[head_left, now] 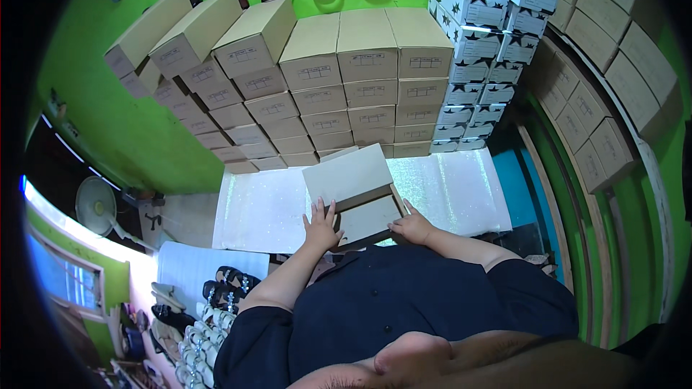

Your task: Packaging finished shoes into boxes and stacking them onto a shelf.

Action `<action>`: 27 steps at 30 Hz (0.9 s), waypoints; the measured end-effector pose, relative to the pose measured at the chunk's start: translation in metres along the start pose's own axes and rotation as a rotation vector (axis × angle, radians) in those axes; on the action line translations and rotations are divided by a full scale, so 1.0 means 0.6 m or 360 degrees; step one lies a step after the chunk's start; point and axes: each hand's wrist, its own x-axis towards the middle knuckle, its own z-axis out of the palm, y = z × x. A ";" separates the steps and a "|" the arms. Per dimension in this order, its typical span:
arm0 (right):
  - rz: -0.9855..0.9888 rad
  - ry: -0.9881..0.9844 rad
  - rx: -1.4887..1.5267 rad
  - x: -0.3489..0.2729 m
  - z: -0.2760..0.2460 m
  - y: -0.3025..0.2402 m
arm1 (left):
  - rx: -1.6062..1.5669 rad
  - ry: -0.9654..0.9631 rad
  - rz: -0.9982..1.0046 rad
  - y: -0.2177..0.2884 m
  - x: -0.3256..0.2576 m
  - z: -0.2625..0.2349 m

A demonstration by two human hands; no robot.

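In front of me on the white glittery table is a cardboard shoebox (393,204) with its flap lid (347,175) raised and leaning away from me. A pale flat surface shows inside the box, and I see no shoes in it. My left hand (321,227) rests at the box's left side by the foot of the lid, fingers spread. At the opposite side, my right hand (413,226) grips the box's right wall, one finger pointing up along the outside and the others curled at the rim.
Stacked brown shoeboxes (367,57) line the table's far side. White star-patterned boxes (479,47) rise at their right. More brown boxes (595,101) fill a shelf on the right. Embellished sandals (229,288) lie at lower left. A fan (97,205) stands far left.
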 end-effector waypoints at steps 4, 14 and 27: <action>-0.0007 -0.0052 0.0155 0.017 -0.039 -0.011 | 0.0051 -0.0010 0.0068 -0.022 0.008 0.018; 0.0411 -0.0177 0.0202 0.021 -0.065 0.032 | -0.0082 0.0109 0.0398 -0.088 0.008 0.011; 0.0540 -0.0274 0.0405 -0.007 -0.060 0.049 | -0.0226 -0.0034 0.0250 -0.073 -0.025 0.024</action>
